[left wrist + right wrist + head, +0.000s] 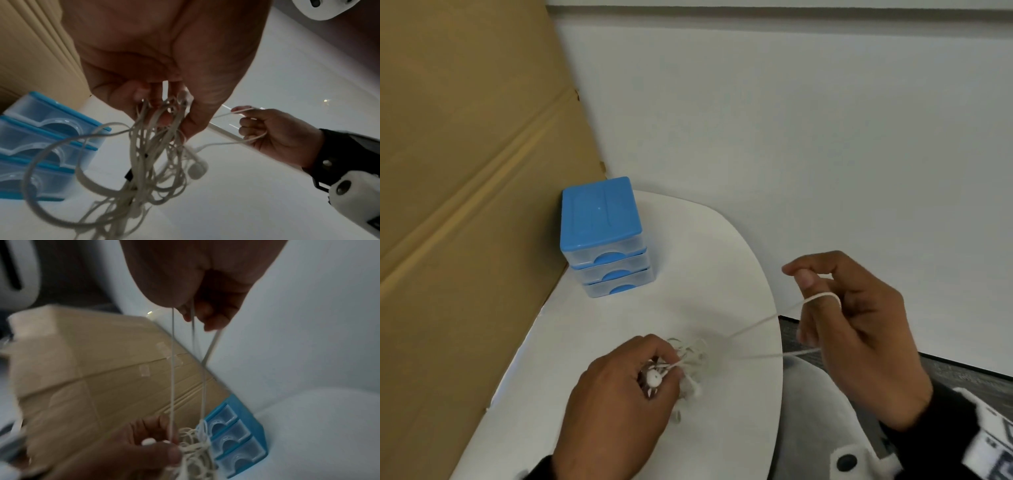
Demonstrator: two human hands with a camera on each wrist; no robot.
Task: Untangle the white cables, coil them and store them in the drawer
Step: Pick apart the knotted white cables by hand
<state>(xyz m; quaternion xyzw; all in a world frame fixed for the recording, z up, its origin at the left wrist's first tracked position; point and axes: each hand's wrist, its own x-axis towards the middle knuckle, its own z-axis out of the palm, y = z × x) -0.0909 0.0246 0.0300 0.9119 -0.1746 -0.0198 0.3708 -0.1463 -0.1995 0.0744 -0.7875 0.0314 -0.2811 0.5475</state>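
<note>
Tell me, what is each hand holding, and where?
The left hand grips the tangled bundle at its top; the right hand holds one strand pulled from it, looped round its fingers.

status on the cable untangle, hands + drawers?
Left hand grips the tangled white cables. Right hand holds a strand pulled taut from the bundle. Blue drawer unit: all three drawers closed. Nothing coiled yet.

I can't read any words, numbers or signs here. The little blue plastic drawer box [602, 236] has no label that I can see. The big brown cardboard sheet [465, 171] has no print on it. The white band on the right wrist [993, 445] has some dark marks, but they are too blurry for me to read.
</note>
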